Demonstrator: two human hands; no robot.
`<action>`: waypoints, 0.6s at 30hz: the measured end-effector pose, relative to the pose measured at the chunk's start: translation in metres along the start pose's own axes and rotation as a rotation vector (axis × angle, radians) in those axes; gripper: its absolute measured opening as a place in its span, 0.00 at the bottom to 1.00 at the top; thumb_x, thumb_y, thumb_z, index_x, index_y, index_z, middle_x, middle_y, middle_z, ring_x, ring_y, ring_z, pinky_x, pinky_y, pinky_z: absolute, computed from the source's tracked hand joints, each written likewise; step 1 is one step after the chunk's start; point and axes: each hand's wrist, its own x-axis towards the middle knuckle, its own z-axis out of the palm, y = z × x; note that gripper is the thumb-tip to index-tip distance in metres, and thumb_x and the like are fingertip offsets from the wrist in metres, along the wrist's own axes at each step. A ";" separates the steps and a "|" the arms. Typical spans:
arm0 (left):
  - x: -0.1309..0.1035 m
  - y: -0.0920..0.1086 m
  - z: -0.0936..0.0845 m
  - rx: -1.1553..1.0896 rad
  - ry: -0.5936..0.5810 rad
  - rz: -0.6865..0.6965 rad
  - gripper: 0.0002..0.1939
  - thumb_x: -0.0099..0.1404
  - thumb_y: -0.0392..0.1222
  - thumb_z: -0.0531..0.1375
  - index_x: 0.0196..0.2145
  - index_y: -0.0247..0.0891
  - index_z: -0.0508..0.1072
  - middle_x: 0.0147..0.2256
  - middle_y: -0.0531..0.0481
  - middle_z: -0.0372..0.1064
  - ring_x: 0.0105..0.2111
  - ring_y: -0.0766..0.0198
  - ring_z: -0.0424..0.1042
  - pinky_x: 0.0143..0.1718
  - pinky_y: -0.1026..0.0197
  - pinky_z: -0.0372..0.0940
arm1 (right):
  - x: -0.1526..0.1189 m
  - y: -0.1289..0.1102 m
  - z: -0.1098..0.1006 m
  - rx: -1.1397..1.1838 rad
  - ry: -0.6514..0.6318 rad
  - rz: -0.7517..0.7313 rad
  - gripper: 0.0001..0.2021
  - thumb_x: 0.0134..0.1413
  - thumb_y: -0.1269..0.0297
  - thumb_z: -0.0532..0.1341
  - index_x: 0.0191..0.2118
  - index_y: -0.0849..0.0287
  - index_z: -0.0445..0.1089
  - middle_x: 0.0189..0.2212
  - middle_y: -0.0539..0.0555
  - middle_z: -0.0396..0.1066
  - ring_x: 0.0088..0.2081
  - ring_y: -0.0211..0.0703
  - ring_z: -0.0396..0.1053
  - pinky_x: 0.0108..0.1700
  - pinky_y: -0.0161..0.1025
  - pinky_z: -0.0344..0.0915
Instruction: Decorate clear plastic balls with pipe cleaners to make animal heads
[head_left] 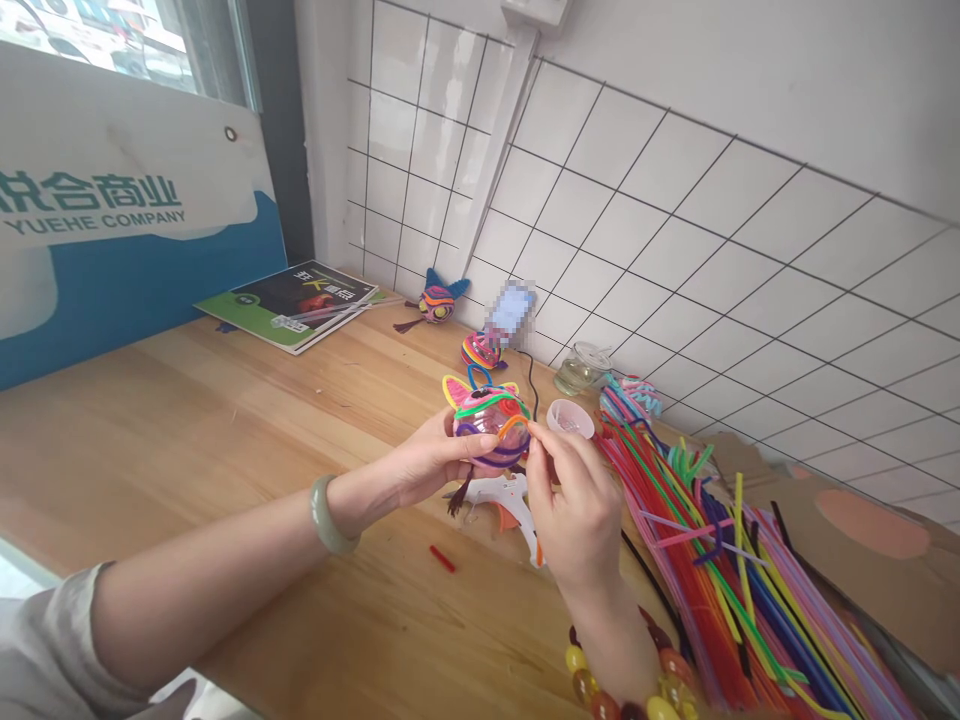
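Observation:
My left hand [431,455] is closed around a clear round ornament [487,450], thumb across its front. Coloured pipe cleaners curve over the ball, with pink and yellow ear shapes, a blue loop on top and a dark tassel [460,495] hanging below. At the ball's right side, my right hand [574,500] pinches the end of an orange pipe cleaner [514,424] that lies against the surface. Beneath the hands a white glue gun [499,490] with an orange trigger rests on the table, partly hidden. A short red pipe cleaner piece [442,558] lies nearer to me.
Bundles of pipe cleaners [720,580] spread along the right, beside cardboard [862,540]. Near the wall are a glass jar [582,370], a small pink bowl [570,418], a blurred phone [510,312] and decorated balls [436,303]. Booklets [292,305] lie at the back left.

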 end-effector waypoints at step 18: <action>-0.001 0.000 0.002 0.022 0.020 -0.034 0.23 0.56 0.42 0.69 0.50 0.38 0.73 0.44 0.43 0.74 0.39 0.60 0.76 0.41 0.61 0.70 | 0.001 -0.004 -0.001 0.167 -0.041 0.085 0.11 0.63 0.71 0.57 0.50 0.62 0.70 0.40 0.60 0.77 0.39 0.44 0.75 0.39 0.40 0.73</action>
